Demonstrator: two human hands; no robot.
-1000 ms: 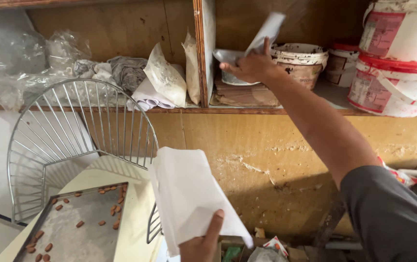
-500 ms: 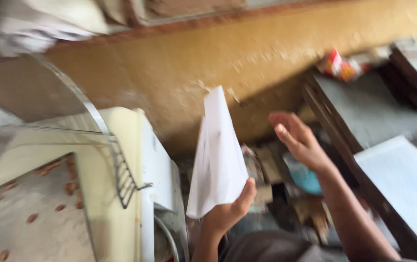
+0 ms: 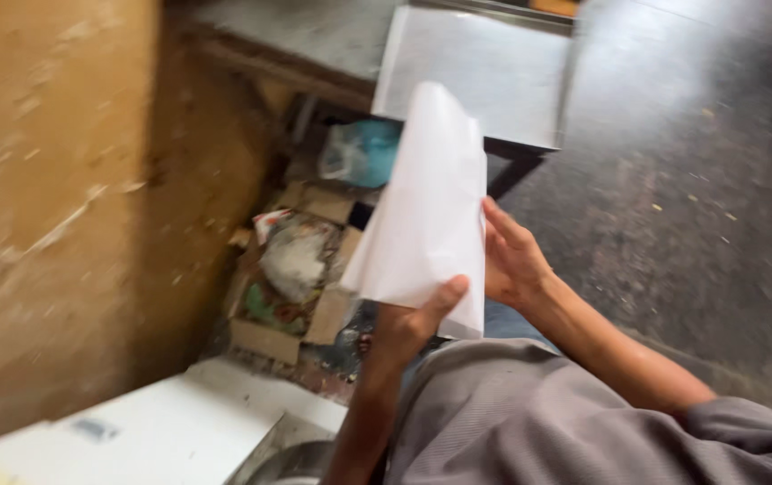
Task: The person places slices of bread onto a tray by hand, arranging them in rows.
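Since half a second ago the view has swung down and to the right: the wire rack and the tray with brown bits are out of sight, and the right hand [image 3: 513, 260], which hung open in the air beside the sheets, has come in against them. Both hands now hold the white paper sheets [image 3: 426, 216], a thin stack standing roughly upright in front of the person's chest. The left hand [image 3: 413, 323] is closed on the lower edge, thumb pressed over the near face at the bottom corner. The right hand lies with its fingers spread flat behind the right edge, touching the paper (whether its thumb pinches the front I cannot tell, since the sheets hide it). Below the hands shows the grey shirt [image 3: 529, 422] of the person. Beyond the paper, a flat metal baking tray [image 3: 485, 72] rests on a low grey surface, just behind the top of the sheets as seen from here. Left of the sheets, on the floor, a cardboard box [image 3: 291, 278] holds crumpled wrappers and scraps, with a bluish plastic bag [image 3: 363, 153] just above it. A yellow-brown wooden panel [image 3: 62, 198] fills the left side, and a white appliance top [image 3: 152, 431] sits at the lower left. Dark floor [image 3: 691, 198] spreads to the right.
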